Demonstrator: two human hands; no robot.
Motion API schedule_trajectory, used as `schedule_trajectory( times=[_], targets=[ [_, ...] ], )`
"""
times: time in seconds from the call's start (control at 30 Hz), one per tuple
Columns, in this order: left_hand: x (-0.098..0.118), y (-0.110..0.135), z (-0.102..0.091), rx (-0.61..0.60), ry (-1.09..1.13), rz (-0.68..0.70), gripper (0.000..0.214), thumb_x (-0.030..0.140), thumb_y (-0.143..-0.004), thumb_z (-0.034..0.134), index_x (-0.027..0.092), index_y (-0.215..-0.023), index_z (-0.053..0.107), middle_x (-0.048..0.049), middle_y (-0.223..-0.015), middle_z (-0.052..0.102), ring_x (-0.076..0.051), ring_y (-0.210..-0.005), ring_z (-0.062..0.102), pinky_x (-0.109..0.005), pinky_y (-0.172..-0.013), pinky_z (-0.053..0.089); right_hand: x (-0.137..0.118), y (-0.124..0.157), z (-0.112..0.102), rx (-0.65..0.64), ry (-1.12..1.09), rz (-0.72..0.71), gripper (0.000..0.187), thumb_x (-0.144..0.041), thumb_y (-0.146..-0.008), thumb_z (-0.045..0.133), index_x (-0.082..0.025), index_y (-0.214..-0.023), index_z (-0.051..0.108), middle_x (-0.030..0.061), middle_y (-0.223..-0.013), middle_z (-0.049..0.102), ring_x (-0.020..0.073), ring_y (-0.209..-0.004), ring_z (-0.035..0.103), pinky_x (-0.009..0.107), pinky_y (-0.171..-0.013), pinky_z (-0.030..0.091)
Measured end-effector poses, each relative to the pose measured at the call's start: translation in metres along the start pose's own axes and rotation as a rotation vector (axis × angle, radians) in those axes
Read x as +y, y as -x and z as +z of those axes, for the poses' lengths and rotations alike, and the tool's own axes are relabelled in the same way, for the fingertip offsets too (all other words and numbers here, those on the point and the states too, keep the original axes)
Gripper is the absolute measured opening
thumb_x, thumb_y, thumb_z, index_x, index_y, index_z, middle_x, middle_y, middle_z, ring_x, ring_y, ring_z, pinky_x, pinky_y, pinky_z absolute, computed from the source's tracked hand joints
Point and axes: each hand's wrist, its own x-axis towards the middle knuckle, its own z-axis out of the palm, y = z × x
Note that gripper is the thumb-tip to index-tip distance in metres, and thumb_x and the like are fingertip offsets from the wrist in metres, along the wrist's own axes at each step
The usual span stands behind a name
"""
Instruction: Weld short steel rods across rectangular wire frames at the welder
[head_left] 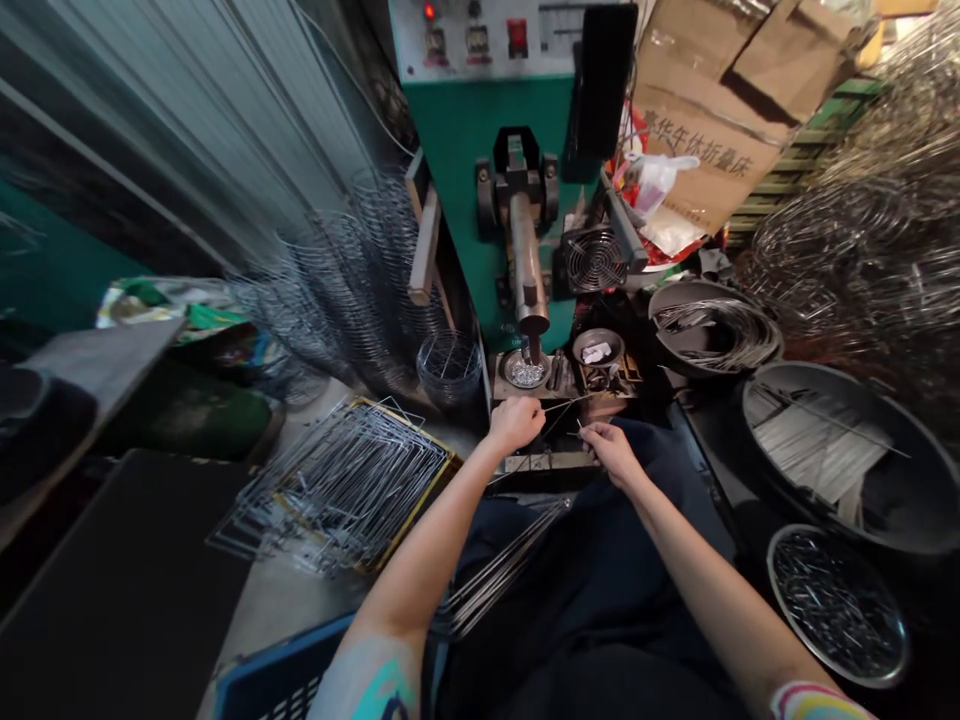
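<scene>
My left hand (516,425) is closed on a thin bent wire frame, whose wire (564,404) runs out to the right past the fingers. My right hand (609,450) pinches a short thin metal wire (579,427) between thumb and fingers, a little lower and to the right. Just beyond both hands stands a green machine (442,130) with a thick metal cylinder (527,260) pointing down toward me. Under its tip sits a small round dish (526,382) of shiny bits. Several long wire pieces (502,575) lie across my lap.
Bent wire frames fill a yellow-edged crate (427,500) at left, with stacked wire rings (352,270) behind. On the right are a bowl of curved wires (712,365), a large pan of straight wires (922,500) and a bowl of small metal pieces (836,605). A blue basket (259,680) stands low left.
</scene>
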Motion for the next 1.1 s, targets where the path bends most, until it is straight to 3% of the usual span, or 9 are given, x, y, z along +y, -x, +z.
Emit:
schedule_trajectory(
  times=[0.23, 0.37, 0.47, 0.53, 0.63, 0.73, 0.8, 0.93, 1.1],
  targets=[
    [-0.017, 0.046, -0.011, 0.037, -0.026, -0.056, 0.030, 0.038, -0.091, 0.046, 0.025, -0.083, 0.072, -0.0058, -0.077, 0.072, -0.023, -0.073, 0.066, -0.029, -0.060, 0.036, -0.006, -0.029, 0.017, -0.002, 0.040, -0.083, 0.024, -0.041, -0.067, 0.065, -0.018, -0.063, 0.058, -0.0035, -0.049, 0.053, 0.0069, -0.038, 0.040, 0.018, -0.037, 0.027],
    [-0.019, 0.053, -0.015, 0.065, -0.021, -0.050, 0.030, 0.039, -0.091, 0.046, 0.025, -0.081, 0.071, -0.0039, -0.073, 0.071, -0.020, -0.069, 0.064, -0.028, -0.058, 0.032, -0.009, -0.037, 0.004, 0.130, 0.032, -0.158, 0.029, -0.046, -0.073, 0.057, -0.020, -0.061, 0.052, -0.0056, -0.045, 0.045, 0.0077, -0.038, 0.034, 0.021, -0.039, 0.024],
    [-0.017, 0.054, -0.013, 0.074, -0.014, -0.035, 0.029, 0.038, -0.091, 0.047, 0.024, -0.079, 0.070, -0.0037, -0.072, 0.071, -0.019, -0.068, 0.063, -0.028, -0.057, 0.030, -0.014, -0.032, -0.001, 0.121, 0.078, -0.239, 0.029, -0.046, -0.074, 0.058, -0.020, -0.062, 0.054, -0.0031, -0.051, 0.052, 0.0099, -0.045, 0.041, 0.022, -0.046, 0.031],
    [-0.014, 0.054, -0.011, 0.083, -0.015, -0.031, 0.028, 0.038, -0.091, 0.048, 0.024, -0.077, 0.070, -0.0038, -0.071, 0.071, -0.020, -0.067, 0.063, -0.028, -0.057, 0.028, -0.019, -0.028, -0.001, 0.108, 0.245, -0.324, 0.025, -0.041, -0.075, 0.060, -0.020, -0.062, 0.057, -0.0008, -0.055, 0.057, 0.0124, -0.051, 0.048, 0.024, -0.052, 0.036],
    [-0.013, 0.055, -0.009, 0.109, -0.006, -0.030, 0.026, 0.036, -0.090, 0.050, 0.024, -0.077, 0.069, -0.0037, -0.072, 0.071, -0.019, -0.067, 0.063, -0.028, -0.057, 0.027, -0.023, -0.029, -0.009, 0.270, 0.516, -0.345, 0.019, -0.033, -0.077, 0.057, -0.020, -0.063, 0.060, 0.0030, -0.059, 0.062, 0.0171, -0.059, 0.056, 0.027, -0.060, 0.040],
    [-0.015, 0.057, -0.010, 0.140, 0.030, -0.029, 0.025, 0.034, -0.090, 0.051, 0.024, -0.077, 0.069, -0.0033, -0.070, 0.070, -0.019, -0.066, 0.062, -0.028, -0.057, 0.029, -0.023, -0.032, -0.020, 0.392, 0.550, -0.294, 0.019, -0.032, -0.078, 0.057, -0.019, -0.065, 0.062, 0.0066, -0.067, 0.067, 0.0203, -0.067, 0.062, 0.028, -0.063, 0.043],
    [-0.018, 0.059, -0.010, 0.164, 0.063, -0.032, 0.024, 0.033, -0.089, 0.052, 0.023, -0.075, 0.068, -0.0032, -0.067, 0.068, -0.018, -0.064, 0.061, -0.027, -0.058, 0.030, -0.021, -0.030, -0.018, 0.297, 0.430, -0.297, 0.021, -0.036, -0.080, 0.057, -0.019, -0.069, 0.063, 0.0058, -0.068, 0.069, 0.0191, -0.065, 0.064, 0.027, -0.060, 0.046],
    [-0.019, 0.067, -0.013, 0.253, 0.194, -0.010, 0.025, 0.030, -0.090, 0.052, 0.020, -0.070, 0.065, -0.0015, -0.062, 0.064, -0.014, -0.056, 0.055, -0.026, -0.058, 0.032, -0.025, -0.016, 0.011, 0.025, -0.143, -0.163, 0.027, -0.044, -0.074, 0.069, -0.018, -0.078, 0.063, 0.0049, -0.073, 0.072, 0.0157, -0.062, 0.068, 0.022, -0.052, 0.050],
    [-0.014, 0.089, -0.018, 0.432, 0.414, 0.022, 0.026, 0.030, -0.092, 0.051, 0.018, -0.072, 0.063, 0.0001, -0.062, 0.061, -0.012, -0.057, 0.054, -0.023, -0.060, 0.037, -0.047, -0.002, 0.044, -0.020, -0.540, 0.010, 0.027, -0.034, -0.068, 0.078, -0.017, -0.078, 0.060, 0.0060, -0.078, 0.074, 0.0143, -0.063, 0.070, 0.019, -0.049, 0.054]
  ],
)
